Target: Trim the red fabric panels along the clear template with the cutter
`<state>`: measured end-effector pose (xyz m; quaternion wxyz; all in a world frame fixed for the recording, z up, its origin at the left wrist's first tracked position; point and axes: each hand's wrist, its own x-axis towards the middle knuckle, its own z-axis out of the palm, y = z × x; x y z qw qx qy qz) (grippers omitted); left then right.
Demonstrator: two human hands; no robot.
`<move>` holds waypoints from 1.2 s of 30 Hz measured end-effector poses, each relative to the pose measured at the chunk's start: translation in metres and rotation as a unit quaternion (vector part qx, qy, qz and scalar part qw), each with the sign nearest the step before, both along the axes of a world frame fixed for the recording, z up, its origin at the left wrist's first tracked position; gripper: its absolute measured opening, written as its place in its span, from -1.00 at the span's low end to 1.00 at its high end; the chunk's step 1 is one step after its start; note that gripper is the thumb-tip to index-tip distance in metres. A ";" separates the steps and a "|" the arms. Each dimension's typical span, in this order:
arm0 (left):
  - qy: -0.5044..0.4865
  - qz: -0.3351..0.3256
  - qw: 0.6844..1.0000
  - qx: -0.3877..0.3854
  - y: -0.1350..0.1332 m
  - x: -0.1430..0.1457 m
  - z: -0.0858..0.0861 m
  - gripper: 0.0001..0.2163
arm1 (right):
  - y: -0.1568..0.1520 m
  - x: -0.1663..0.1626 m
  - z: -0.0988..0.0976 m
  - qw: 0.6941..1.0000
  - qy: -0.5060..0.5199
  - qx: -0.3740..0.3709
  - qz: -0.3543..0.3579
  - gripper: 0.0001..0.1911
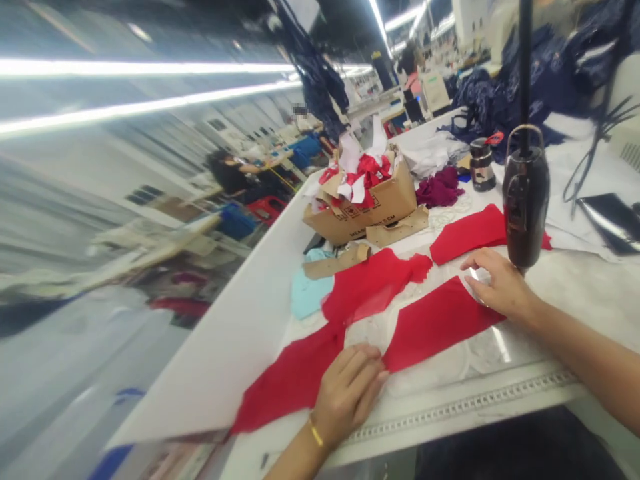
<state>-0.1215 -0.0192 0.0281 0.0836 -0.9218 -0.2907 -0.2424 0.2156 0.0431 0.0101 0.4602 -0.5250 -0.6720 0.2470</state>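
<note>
Left hand lies palm-down on the white table, fingers loosely bent and pinching nothing, fingertips on the near end of the red fabric strip. The strip's long axis runs up and rightward to the right hand, which rests open and flat on its far end (both hands touch it). Beyond: more red pieces, a cardboard box, a dark hanging tool.

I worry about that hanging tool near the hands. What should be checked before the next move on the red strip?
1. Left hand on the red strip at its near end: ok.
2. Right hand on its far end: ok.
3. Strip lying flat on the table: ok.
4. Hanging tool clear of both hands: not ok, it hangs just beside the right one.
5. Tool switched on or hot: cannot tell.
</note>
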 end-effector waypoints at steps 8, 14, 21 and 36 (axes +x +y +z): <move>0.042 -0.003 0.990 -0.135 -0.004 0.055 -0.024 -0.33 | 0.000 0.000 0.000 1.000 -0.002 -0.003 0.000 -0.82; 0.089 -0.009 0.979 -0.182 0.002 0.128 -0.027 -0.28 | 0.004 0.004 -0.001 1.000 0.018 -0.008 -0.024 -0.81; 0.061 -0.090 0.978 -0.177 0.000 0.172 -0.035 -0.36 | 0.009 0.008 -0.005 0.999 0.015 -0.010 -0.032 -0.75; 0.032 -0.040 0.986 -0.161 0.002 0.139 -0.034 -0.38 | 0.011 0.015 0.001 0.997 0.047 -0.047 -0.033 -0.70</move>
